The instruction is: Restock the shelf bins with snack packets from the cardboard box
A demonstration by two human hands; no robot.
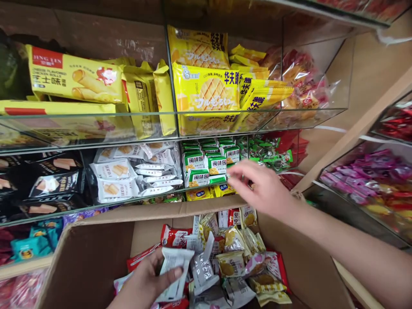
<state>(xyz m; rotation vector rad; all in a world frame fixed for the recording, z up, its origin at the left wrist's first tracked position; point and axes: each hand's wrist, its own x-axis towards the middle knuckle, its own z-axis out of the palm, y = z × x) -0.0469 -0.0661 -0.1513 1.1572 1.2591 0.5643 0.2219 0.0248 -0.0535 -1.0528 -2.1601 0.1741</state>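
Head view: the left hand (144,274) grips a pale wrapped packet (176,264), thumb pressed across its face, low inside the cardboard box (93,257) and nearer the box's left wall than its right; the right hand (262,186) is fairly narrow, fingers bent above the right end of the box's far edge, tips at the front right corner of the lower shelf's compartment of green-and-white packets (216,164); whether it touches or pinches one, I cannot tell.

A poor push there could, I judge, tip the stacked front packets over the lip into the box, since they stand close to that edge; the pale packet might slip, its film being slick and the thumb its main visible hold; a hard squeeze could crush what is inside.

Below, mixed packets (230,264) lie jumbled, crinkled foil and glossy film with crimped ends; the box is matte brown board; the shelf fronts are clear and hard-edged; left of the green-and-white stack sit white packets (117,176), flat and pillowy; above, yellow waffle packets (206,88) lean in shiny squares behind the upper shelf's front edge.
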